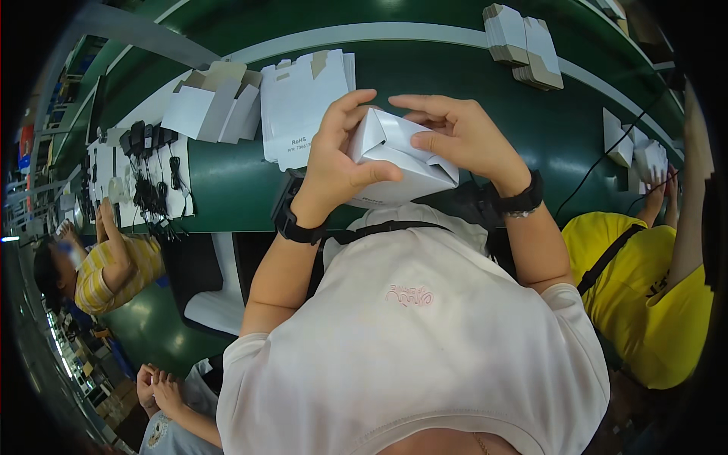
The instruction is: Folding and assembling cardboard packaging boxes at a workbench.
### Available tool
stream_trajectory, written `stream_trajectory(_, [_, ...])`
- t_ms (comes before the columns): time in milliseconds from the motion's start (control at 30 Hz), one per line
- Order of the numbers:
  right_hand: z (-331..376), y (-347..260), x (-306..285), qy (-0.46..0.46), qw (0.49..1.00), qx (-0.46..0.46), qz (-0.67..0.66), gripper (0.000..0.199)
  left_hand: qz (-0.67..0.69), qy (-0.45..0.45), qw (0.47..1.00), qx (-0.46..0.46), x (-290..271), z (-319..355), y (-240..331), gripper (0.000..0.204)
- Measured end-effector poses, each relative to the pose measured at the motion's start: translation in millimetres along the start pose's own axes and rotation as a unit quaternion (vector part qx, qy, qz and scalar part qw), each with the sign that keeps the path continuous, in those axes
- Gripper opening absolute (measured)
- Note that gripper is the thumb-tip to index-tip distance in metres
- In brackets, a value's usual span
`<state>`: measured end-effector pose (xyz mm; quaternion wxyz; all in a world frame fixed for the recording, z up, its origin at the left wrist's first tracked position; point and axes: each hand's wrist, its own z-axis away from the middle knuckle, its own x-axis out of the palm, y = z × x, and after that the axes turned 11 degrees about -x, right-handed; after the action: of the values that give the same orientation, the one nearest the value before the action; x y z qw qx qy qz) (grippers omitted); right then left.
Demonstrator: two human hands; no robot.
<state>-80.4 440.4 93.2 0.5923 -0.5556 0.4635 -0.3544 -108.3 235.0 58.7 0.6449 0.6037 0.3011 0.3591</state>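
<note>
A small white cardboard box [398, 159], partly folded with a flap standing up, is held in front of my chest over the green table [235, 189]. My left hand [337, 163] grips its left end, thumb across the front face and fingers curled over the top. My right hand [462, 136] holds the right end, fingers pressing on the top flap. Both wrists wear black bands. The underside of the box is hidden by my hands.
A stack of flat white box blanks [303, 98] and some half-formed boxes [212, 102] lie beyond my hands. Black chargers with cables [148, 167] sit at left, flat cartons [523, 42] far right. Co-workers sit at left [114, 265] and right [644, 296].
</note>
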Motion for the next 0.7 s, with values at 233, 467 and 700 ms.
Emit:
stream_trajectory(233, [-3, -12, 2, 0.097, 0.974, -0.139, 0.147, 0.040, 0.004, 0.055, 0.996, 0.077, -9, -7, 12, 0.083])
stream_trajectory(467, [34, 39, -7, 0.209, 0.946, 0.082, -0.234, 0.021, 0.216, 0.181, 0.952, 0.121, -6, -9, 22, 0.084])
stream_trajectory(700, [44, 57, -1, 0.183, 0.840, -0.033, -0.509, 0.025, 0.302, 0.114, 0.945, 0.046, 13, 4, 6, 0.072])
